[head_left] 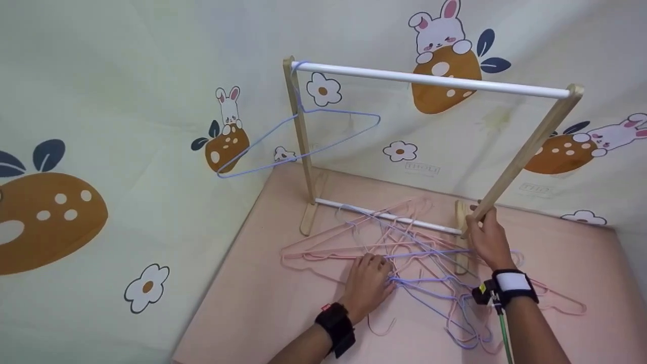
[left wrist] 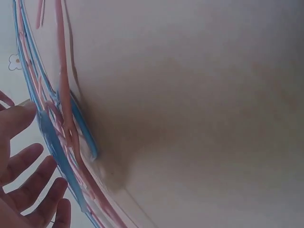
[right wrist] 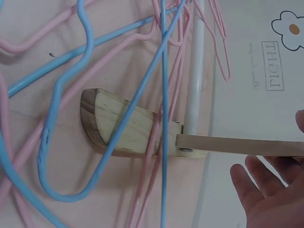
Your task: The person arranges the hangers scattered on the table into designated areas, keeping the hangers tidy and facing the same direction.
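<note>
1. Nearest: black left wristband (head_left: 335, 328), 6 o'clock; black-and-white right wristband (head_left: 514, 286), 4 o'clock, with green cable (head_left: 505, 336) running down from it.
2. Left hand (head_left: 368, 283), 5 o'clock, on near-left side of hanger pile. In left wrist view it sits at 8 o'clock, fingers parted and slightly bent, thumb apart from them; blue rod passes by the thumb tip. Can't tell if thumb touches it; no pinch visible.
3. Hanger pile (head_left: 419, 258), between 4 and 5 o'clock: pink and blue hangers, crossed and tangled, lying on pink tabletop (head_left: 242, 283). One loose pink hook (head_left: 382, 332) pokes out toward 5 o'clock, just beside left hand.
4. Right hand (head_left: 489, 237), between 3 and 4 o'clock, holds lower part of right upright (head_left: 525, 151): thumb one side, fingers other side.
5. Right foot (right wrist: 118, 118), wooden, at 9 o'clock in right wrist view; pink and blue hangers cross over it.
6. Lower bar (head_left: 447, 228), white, 4 o'clock, hangers across it.
7. Left upright (head_left: 306, 172), wooden, 11 o'clock. Blue hanger (head_left: 349, 112) hangs by its hook at left end of white top bar (head_left: 429, 80), apart from pile.
8. Farthest: wall covering (head_left: 354, 30), pale, rabbits and flowers; largest rabbit (head_left: 441, 35) between 1 and 2 o'clock.
</note>
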Motion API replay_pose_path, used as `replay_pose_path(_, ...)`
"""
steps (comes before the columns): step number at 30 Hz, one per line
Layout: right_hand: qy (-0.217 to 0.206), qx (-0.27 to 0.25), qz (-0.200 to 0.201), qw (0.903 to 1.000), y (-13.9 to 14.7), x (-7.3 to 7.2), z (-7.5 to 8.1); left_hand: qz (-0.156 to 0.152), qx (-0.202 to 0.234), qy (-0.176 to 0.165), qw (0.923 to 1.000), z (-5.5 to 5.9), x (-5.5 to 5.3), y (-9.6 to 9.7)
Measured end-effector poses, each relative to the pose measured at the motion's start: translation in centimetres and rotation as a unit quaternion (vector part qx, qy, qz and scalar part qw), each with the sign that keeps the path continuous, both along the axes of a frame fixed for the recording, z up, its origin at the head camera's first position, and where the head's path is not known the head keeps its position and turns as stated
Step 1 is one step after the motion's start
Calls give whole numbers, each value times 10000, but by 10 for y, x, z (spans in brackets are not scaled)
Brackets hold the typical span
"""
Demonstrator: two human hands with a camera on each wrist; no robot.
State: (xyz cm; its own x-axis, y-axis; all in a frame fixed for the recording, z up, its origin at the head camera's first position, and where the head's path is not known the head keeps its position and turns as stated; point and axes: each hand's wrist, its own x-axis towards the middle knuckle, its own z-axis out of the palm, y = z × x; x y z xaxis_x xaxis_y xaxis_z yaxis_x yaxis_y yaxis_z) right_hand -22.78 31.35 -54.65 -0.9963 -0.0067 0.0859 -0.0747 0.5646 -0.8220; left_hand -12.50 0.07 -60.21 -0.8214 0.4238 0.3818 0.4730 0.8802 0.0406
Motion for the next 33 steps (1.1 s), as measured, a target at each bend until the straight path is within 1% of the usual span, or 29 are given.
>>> replay_pose_path(3,-3,29,-45,10000,-2,0,-6,32,-61,18,10000,-2,2,1)
replay_pose_path(9,-24,178,-257,9995,-5,-4,-13,-71,9,354,9993,-6,0,2)
replay_pose_path(12,-128,35,-327,9994,-6,-5,-15,-181,95,530,9984,-9,-1,1)
replay_pose_path(16,-340,-248,-365,9984,-7,-7,-18,-377,63,728,9966,-12,-2,1)
replay_pose_path(19,-418,-304,-369,9980,-7,-7,-20,-456,16,795,9958,-12,-2,0)
replay_pose_path(22,-367,-263,-355,9983,-6,-7,-21,-482,-19,853,9952,-10,-1,-2)
replay_pose_path(24,-349,-206,-297,9987,-6,-7,-21,-478,-93,934,9944,-9,-1,-4)
replay_pose_path(28,-352,-168,-303,9988,-5,-8,-21,-498,-174,1125,9922,-7,0,-8)
replay_pose_path(30,-364,-168,-332,9986,-4,-8,-21,-513,-166,1161,9918,-7,0,-10)
replay_pose_path(33,-368,-155,-341,9986,-5,-8,-21,-529,-197,1125,9920,-7,2,-14)
